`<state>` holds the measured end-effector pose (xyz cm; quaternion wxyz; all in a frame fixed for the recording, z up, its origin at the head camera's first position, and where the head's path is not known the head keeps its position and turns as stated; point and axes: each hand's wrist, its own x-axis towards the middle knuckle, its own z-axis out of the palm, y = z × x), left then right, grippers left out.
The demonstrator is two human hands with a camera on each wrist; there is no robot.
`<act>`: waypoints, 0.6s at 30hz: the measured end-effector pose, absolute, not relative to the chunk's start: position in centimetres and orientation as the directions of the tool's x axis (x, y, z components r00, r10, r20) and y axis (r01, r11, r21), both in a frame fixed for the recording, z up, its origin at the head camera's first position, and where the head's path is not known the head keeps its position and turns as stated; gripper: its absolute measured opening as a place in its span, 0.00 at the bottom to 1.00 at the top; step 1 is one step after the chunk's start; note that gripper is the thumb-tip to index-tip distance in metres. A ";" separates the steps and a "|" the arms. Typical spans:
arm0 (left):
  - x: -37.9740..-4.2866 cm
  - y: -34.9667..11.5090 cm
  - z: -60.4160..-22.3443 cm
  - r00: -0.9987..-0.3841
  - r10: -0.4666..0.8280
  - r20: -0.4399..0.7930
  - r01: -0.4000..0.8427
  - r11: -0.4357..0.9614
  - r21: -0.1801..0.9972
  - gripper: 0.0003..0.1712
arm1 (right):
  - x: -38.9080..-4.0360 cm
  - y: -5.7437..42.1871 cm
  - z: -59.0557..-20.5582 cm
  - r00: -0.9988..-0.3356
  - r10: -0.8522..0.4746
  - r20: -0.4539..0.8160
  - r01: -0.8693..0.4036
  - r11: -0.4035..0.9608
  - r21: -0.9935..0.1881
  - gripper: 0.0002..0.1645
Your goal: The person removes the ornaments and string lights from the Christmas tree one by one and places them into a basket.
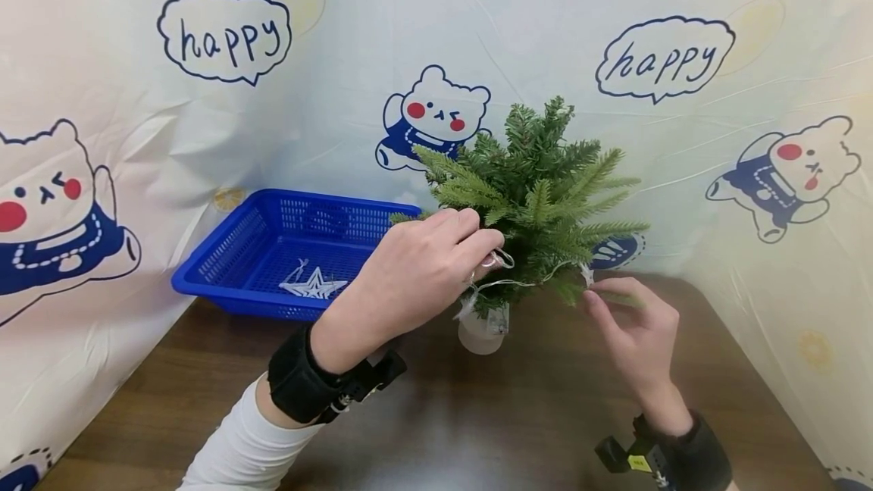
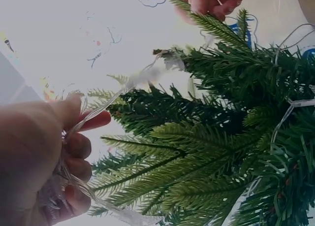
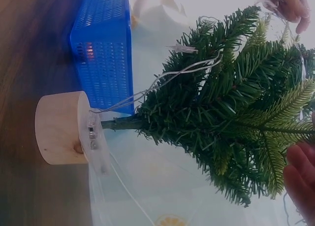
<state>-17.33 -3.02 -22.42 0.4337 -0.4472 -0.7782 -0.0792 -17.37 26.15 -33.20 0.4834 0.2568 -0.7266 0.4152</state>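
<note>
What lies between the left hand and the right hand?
The head view shows a pale wire between the left hand and right hand, crossing the lower part of the green tree.

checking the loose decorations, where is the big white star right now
In the head view, the white star ornament lies in the blue plastic basket, left of the artificial pine tree and just left of the left hand.

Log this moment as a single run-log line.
left hand: holds light string | right hand: pinches star light | artificial tree: upright, partly strung | blue basket: white star inside
</note>
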 end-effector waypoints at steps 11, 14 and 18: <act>-17.3 -3.1 -22.6 -0.283 0.623 0.729 0.795 0.578 -0.186 0.16 | -17.4 25.9 -33.2 -0.345 0.005 0.939 -0.765 0.578 -0.284 0.06; -17.3 -3.0 -22.7 -0.284 0.624 0.728 0.791 0.582 -0.189 0.09 | -17.3 25.8 -33.2 -0.336 -0.005 0.942 -0.762 0.589 -0.269 0.07; -17.3 -2.8 -22.9 -0.292 0.628 0.721 0.782 0.591 -0.198 0.07 | -17.2 25.7 -33.0 -0.324 -0.017 0.946 -0.761 0.599 -0.250 0.08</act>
